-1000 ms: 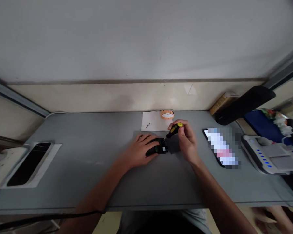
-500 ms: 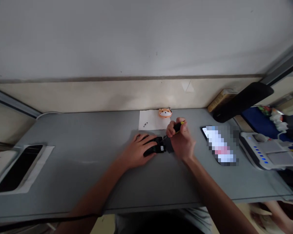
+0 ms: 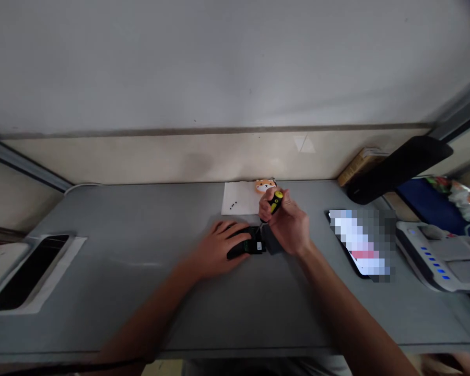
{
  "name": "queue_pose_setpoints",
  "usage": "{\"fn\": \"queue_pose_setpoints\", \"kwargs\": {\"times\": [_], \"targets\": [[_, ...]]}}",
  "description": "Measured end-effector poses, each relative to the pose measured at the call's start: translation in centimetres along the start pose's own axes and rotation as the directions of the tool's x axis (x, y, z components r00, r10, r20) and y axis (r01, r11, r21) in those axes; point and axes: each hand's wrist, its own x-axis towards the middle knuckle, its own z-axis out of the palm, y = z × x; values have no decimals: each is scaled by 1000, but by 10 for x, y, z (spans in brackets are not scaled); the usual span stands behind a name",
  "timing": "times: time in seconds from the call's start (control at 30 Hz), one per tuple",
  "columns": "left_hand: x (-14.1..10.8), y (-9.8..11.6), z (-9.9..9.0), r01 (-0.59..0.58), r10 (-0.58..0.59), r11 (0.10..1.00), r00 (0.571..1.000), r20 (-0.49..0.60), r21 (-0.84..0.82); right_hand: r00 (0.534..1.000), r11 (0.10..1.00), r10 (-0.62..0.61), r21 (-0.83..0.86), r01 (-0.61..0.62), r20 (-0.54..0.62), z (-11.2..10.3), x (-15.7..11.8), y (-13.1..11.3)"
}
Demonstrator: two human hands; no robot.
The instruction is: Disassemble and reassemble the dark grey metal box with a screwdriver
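My left hand (image 3: 220, 250) rests on a black device (image 3: 238, 249), its fingers wrapped over the left part against the grey desk. The device's right end shows a small white label. My right hand (image 3: 289, 222) grips a black and yellow screwdriver (image 3: 276, 201) by its handle. The shaft slants down to the left, and its tip is at the device's upper right part. A dark flat piece (image 3: 274, 244) lies under my right hand. Behind the hands, several tiny dark screws (image 3: 233, 205) lie on white paper (image 3: 238, 190), beside an orange animal-faced case (image 3: 265, 186).
To the right lie a lit phone (image 3: 358, 245) and a white device with blue lights (image 3: 431, 256). A black cylinder (image 3: 399, 169) leans near a book (image 3: 362, 166). At far left, a dark-screened phone (image 3: 31, 271) lies on white paper.
My right hand has tilted the screwdriver more upright, with its handle end now further left. The whole view has shifted slightly. My left hand stays on the black device.
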Motion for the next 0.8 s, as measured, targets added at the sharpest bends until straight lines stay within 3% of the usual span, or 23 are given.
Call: {"fn": "queue_pose_setpoints", "kwargs": {"times": [0.13, 0.3, 0.5, 0.63, 0.8], "targets": [[0, 1, 0, 3, -3, 1000, 1000, -2, 3, 997, 994, -59, 93, 64, -53, 0, -9, 2], [1, 3, -3, -24, 24, 999, 1000, 7, 46, 999, 976, -51, 213, 53, -15, -3, -15, 3], [1, 4, -5, -24, 24, 998, 1000, 8, 62, 987, 980, -73, 171, 96, -140, -5, -10, 9], [1, 4, -5, -37, 37, 996, 999, 3, 82, 994, 981, -27, 188, 46, -105, -5, -10, 10], [1, 6, -5, -31, 32, 996, 999, -5, 83, 994, 975, -59, 209, 76, -87, -3, -15, 8]]}}
